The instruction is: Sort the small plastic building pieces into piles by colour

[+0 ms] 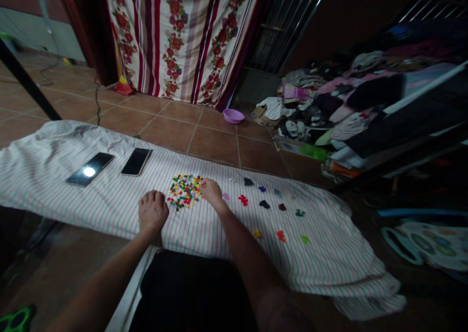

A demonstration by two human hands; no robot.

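Note:
A loose pile of small coloured beads (185, 190), in yellow, red, green, white and other colours, lies on a striped cloth (219, 224). At the pile's right edge is my right hand (211, 190), its fingers pinched together; what they hold, if anything, is too small to make out. Palm down on the cloth, my left hand (152, 210) rests just left of the pile with nothing visible in it. To the right lie small single-colour groups, among them red beads (243, 200), black beads (264, 204), yellow beads (257, 233), orange beads (281, 236) and lime-green beads (304, 239).
Two phones, a dark phone (136, 162) and a phone with a bright reflection (90, 169), lie on the cloth at left. Beyond it, a purple basin (233, 116) stands on the tiled floor near a flowered curtain (175, 39). Clothes (329, 93) are heaped at right.

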